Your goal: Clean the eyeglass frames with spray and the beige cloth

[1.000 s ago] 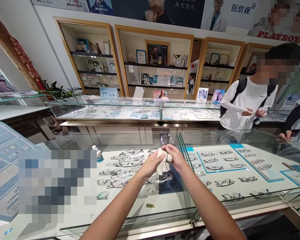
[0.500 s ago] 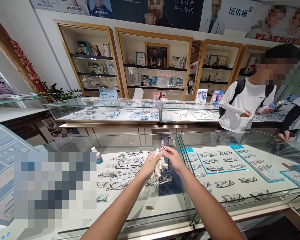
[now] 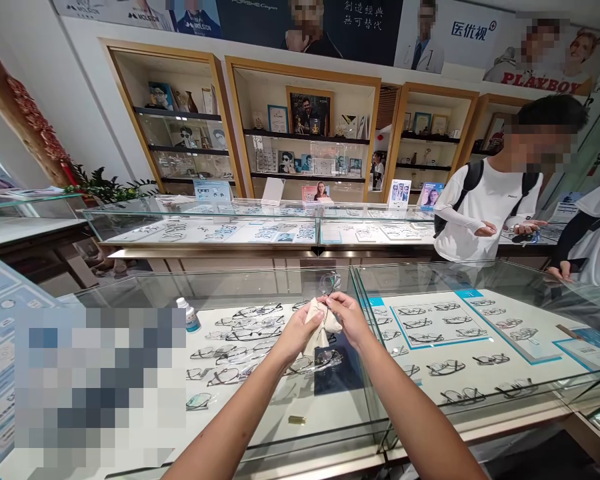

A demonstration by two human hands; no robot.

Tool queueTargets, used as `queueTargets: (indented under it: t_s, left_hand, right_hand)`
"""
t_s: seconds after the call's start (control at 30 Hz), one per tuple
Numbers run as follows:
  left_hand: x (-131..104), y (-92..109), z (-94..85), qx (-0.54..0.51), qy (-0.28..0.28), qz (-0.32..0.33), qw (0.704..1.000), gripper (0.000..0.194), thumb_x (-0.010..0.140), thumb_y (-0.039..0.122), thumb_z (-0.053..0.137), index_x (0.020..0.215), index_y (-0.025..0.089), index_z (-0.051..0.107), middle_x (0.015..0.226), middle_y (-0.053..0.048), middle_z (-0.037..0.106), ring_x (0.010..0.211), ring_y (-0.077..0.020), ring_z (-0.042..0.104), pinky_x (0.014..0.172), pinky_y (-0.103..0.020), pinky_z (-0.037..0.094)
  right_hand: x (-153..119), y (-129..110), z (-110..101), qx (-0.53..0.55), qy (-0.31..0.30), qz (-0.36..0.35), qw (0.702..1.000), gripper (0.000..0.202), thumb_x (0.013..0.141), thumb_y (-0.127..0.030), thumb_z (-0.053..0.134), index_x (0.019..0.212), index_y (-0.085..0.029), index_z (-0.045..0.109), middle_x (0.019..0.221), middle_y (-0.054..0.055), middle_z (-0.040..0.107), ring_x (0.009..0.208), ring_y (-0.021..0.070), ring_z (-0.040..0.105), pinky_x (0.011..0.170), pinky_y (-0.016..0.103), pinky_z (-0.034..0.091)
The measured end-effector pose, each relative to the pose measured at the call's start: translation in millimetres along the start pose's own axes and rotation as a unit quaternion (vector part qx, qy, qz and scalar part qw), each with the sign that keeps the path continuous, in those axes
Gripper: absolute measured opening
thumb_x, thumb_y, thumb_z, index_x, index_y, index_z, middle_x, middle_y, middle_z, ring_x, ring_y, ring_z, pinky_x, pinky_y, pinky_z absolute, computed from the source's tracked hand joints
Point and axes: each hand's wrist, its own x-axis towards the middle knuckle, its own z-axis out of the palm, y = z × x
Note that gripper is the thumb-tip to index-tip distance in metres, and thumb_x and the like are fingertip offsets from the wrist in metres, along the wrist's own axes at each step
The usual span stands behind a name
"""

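Over the glass display counter (image 3: 260, 427), my left hand (image 3: 296, 333) is closed on a cream-coloured cloth (image 3: 316, 339) that hangs down in folds. Beside it, my right hand (image 3: 349, 316) pinches a pair of eyeglasses (image 3: 329, 283) close to the cloth. One lens stands up above my fingers; the rest of the frame is partly hidden by the cloth and hands. The two hands nearly meet, fingertips close together. Below them, rows of eyeglasses (image 3: 255, 331) lie in the case.
A small white bottle (image 3: 188, 315) stands left of my hands. A gold-coloured piece (image 3: 297, 420) lies near the front edge. More framed glasses (image 3: 446, 367) fill the right-hand case. A person in a white shirt (image 3: 495, 200) stands across the counter, another at the far right.
The raised lens has turned to a different angle, and the cloth has shifted and spread between my hands. The person opposite has moved their hands. The view has shifted slightly.
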Motion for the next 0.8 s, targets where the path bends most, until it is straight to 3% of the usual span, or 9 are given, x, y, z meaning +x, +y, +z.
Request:
queueTargets:
  t_s: [0.13,0.37,0.53,0.8]
  left_hand:
    - [0,1,2.7,0.009,0.027,-0.002,1.0,0.076,0.079,0.056,0.087,0.139,0.016,0.064,0.101,-0.007,0.079,0.08,-0.019,0.068,0.076,-0.028,0.051]
    - [3,1,-0.8,0.035,0.047,0.026,0.998,0.069,0.081,0.064,0.082,0.129,0.016,0.073,0.11,-0.011,0.08,0.098,-0.0269,0.072,0.089,-0.033,0.052]
    - [2,3,-3.8,0.022,0.016,0.011,1.0,0.067,0.079,0.061,0.085,0.128,0.016,0.073,0.107,-0.01,0.08,0.091,-0.0242,0.071,0.083,-0.032,0.052]
    - [-4,10,-1.4,0.013,-0.048,0.006,0.999,0.065,0.077,0.048,0.091,0.13,0.017,0.071,0.108,-0.009,0.078,0.085,-0.0195,0.068,0.078,-0.028,0.05]
  right_hand:
    - [-1,-1,2,-0.01,-0.021,-0.001,1.0,0.031,0.072,-0.048,0.093,0.078,-0.023,0.076,0.095,0.005,0.08,0.087,0.0187,0.068,0.08,0.031,0.049]
    - [-1,0,3,-0.021,-0.024,-0.02,0.999,0.03,0.072,-0.047,0.093,0.076,-0.023,0.076,0.091,0.002,0.078,0.082,0.0168,0.063,0.078,0.029,0.046]
    - [0,0,0,0.006,-0.003,0.009,1.0,0.033,0.07,-0.047,0.094,0.077,-0.022,0.074,0.098,0.005,0.08,0.088,0.0191,0.067,0.076,0.029,0.047]
    - [2,0,-2,0.05,0.008,0.027,0.998,0.035,0.064,-0.045,0.096,0.077,-0.021,0.075,0.096,0.005,0.081,0.08,0.0174,0.067,0.076,0.029,0.048]
